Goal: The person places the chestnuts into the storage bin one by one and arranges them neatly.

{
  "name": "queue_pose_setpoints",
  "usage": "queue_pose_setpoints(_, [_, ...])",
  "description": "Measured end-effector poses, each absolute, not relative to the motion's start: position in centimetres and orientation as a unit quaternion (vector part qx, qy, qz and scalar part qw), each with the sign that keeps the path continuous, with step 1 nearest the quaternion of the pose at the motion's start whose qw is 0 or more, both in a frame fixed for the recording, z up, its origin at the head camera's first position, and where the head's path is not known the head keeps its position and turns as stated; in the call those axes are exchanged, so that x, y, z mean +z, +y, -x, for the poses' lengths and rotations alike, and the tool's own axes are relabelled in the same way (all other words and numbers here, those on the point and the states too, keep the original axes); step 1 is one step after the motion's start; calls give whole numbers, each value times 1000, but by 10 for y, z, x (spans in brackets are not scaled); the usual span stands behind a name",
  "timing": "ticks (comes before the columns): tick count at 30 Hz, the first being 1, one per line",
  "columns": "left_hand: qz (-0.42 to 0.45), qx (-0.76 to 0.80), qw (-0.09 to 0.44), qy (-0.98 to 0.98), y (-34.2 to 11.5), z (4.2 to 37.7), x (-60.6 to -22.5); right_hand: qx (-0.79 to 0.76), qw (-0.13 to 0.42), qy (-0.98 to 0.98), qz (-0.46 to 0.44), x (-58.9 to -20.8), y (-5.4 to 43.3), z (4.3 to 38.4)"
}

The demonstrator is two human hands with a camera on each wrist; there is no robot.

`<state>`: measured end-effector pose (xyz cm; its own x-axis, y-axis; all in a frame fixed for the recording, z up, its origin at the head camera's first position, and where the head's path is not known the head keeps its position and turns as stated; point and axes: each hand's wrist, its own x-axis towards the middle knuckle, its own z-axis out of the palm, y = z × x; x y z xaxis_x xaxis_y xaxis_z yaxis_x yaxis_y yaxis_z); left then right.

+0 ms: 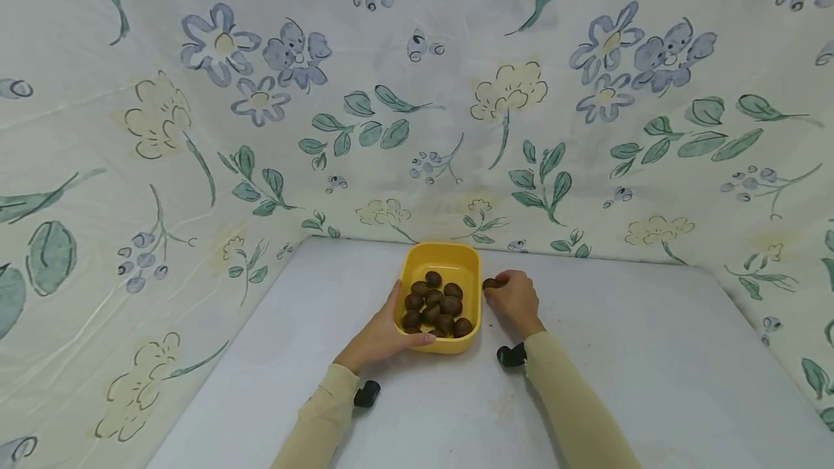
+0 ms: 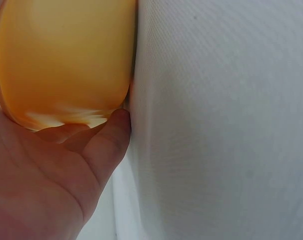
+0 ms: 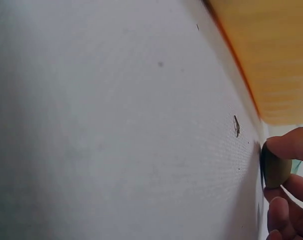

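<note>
A yellow plastic container [image 1: 447,255] stands on the table with several brown chestnuts [image 1: 451,305] heaped in its nearer part. My left hand [image 1: 384,335] grips its near left corner, thumb along the front wall and fingers along the left side. In the left wrist view, fingertips [image 2: 119,120] reach low on the container's wall [image 2: 66,60], close to the tabletop. Just right of the container, my right hand [image 1: 517,302] pinches a single chestnut [image 1: 491,284]. The right wrist view shows that chestnut [image 3: 276,167] between thumb and fingers, right at the table surface.
The white table [image 1: 625,353] ends at a flower-patterned cloth [image 1: 417,143] behind and at both sides. Small dark specks [image 3: 236,126] lie near the container's right side. Black wrist devices [image 1: 511,355] stick out at both cuffs.
</note>
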<state>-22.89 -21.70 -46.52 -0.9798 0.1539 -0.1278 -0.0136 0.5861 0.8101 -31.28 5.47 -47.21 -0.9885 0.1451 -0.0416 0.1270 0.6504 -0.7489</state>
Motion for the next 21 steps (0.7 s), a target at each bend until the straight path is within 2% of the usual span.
queue_pose_setpoints(8, [-39,450,92,887,-217,229,-467,431,5,-898,92,-474,57,309])
queue_pose_setpoints(16, [-39,453,93,886,-216,228,-467,490,23,-868,75,-476,65,297])
queue_pose_setpoints(21, [-35,461,94,882,-216,228,-467,516,3,-852,87,-474,71,293])
